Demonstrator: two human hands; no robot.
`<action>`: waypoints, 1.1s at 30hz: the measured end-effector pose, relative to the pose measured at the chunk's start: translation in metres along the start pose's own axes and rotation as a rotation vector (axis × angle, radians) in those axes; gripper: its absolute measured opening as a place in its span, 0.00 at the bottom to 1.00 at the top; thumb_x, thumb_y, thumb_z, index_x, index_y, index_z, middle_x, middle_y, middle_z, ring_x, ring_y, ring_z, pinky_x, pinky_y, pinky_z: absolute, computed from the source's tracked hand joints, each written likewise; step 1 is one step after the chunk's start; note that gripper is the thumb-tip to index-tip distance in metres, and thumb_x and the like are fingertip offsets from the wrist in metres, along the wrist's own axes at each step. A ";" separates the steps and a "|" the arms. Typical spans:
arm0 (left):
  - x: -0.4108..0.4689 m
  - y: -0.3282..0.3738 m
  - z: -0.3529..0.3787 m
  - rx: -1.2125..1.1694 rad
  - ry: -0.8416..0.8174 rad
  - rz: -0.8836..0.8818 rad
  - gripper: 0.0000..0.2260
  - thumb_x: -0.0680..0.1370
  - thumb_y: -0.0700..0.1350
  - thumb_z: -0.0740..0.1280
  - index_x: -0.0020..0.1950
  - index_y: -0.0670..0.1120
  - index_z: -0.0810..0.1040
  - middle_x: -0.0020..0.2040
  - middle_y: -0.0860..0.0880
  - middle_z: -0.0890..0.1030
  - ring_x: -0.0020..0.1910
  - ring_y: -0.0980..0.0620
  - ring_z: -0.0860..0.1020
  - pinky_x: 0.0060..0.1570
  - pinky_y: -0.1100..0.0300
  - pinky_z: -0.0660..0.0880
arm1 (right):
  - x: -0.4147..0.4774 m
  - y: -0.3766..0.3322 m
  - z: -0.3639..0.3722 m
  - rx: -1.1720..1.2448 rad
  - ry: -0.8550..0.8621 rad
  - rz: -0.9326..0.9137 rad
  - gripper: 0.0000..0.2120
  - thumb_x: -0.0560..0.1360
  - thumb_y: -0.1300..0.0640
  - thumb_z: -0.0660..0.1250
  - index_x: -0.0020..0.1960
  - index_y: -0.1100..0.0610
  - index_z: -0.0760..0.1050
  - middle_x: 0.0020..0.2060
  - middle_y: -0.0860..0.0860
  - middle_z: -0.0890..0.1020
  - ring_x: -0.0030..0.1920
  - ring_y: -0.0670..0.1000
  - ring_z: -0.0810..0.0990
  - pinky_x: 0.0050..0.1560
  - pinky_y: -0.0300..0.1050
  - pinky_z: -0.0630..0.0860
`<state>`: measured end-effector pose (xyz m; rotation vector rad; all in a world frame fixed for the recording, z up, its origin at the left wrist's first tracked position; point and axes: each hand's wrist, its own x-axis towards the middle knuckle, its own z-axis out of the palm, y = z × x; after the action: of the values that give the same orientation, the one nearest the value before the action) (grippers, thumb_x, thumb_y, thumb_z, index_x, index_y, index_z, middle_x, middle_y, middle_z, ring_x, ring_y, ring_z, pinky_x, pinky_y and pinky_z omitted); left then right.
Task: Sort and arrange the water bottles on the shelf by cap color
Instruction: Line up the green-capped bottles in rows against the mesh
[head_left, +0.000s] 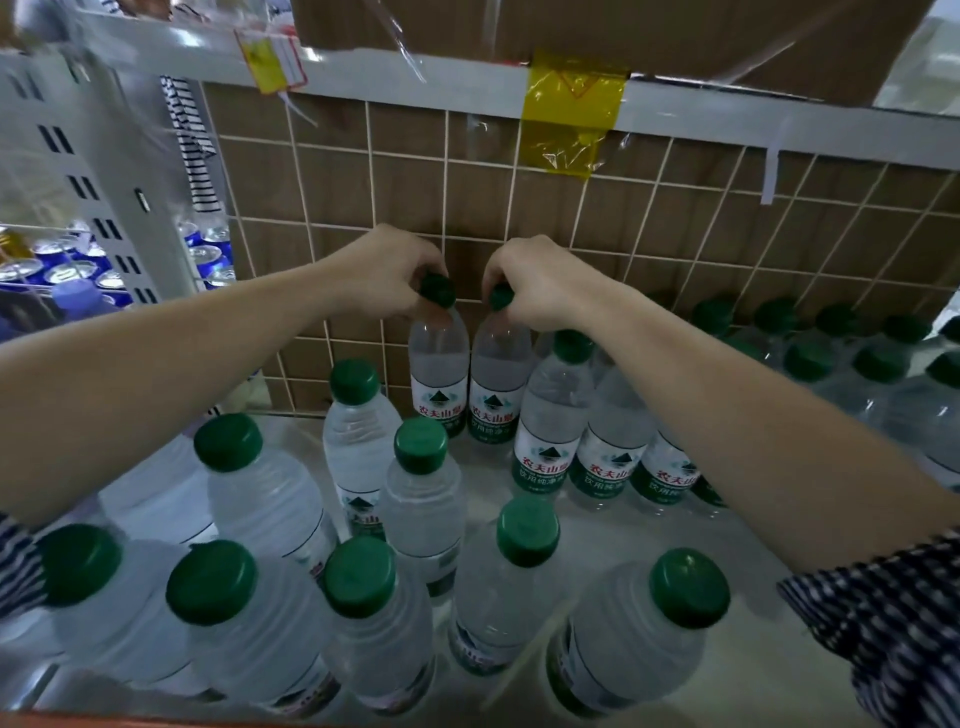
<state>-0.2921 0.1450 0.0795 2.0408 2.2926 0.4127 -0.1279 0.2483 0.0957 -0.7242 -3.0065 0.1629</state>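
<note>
You can read 农夫山泉 in red on the white labels of the left back bottle (439, 364) and the right back bottle (493, 374), and on the 3 bottles (550, 415) just right of them. On those 3, a green band below reads 饮用纯净水 in white. The yellow tag (571, 104) on the rail above is not legible.

Green-capped water bottles (423, 499) stand on the shelf (769, 670).

Green caps (436, 289); striped sleeves (883, 618); yellow tape (571, 111).
</note>
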 end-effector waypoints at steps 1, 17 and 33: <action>0.001 0.002 0.002 -0.001 0.010 0.021 0.16 0.71 0.55 0.75 0.52 0.48 0.80 0.40 0.55 0.78 0.38 0.57 0.75 0.35 0.67 0.66 | 0.001 0.001 0.001 0.007 -0.007 0.010 0.16 0.71 0.60 0.75 0.59 0.55 0.80 0.57 0.54 0.79 0.51 0.55 0.79 0.47 0.45 0.77; -0.010 0.016 -0.016 0.131 -0.121 -0.012 0.15 0.76 0.52 0.71 0.59 0.46 0.82 0.51 0.48 0.83 0.50 0.50 0.80 0.54 0.50 0.78 | -0.034 0.000 -0.002 0.081 0.207 -0.049 0.22 0.75 0.49 0.71 0.65 0.57 0.75 0.59 0.54 0.80 0.57 0.54 0.80 0.58 0.51 0.78; -0.106 0.035 -0.043 -0.362 -0.456 -0.148 0.10 0.75 0.40 0.71 0.52 0.54 0.84 0.36 0.56 0.81 0.34 0.61 0.76 0.36 0.69 0.73 | -0.093 -0.058 0.017 0.356 -0.156 -0.500 0.23 0.71 0.46 0.74 0.62 0.54 0.77 0.51 0.49 0.82 0.49 0.47 0.81 0.52 0.48 0.80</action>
<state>-0.2536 0.0374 0.1133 1.5849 1.9133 0.2894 -0.0723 0.1527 0.0837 0.0758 -3.0535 0.7294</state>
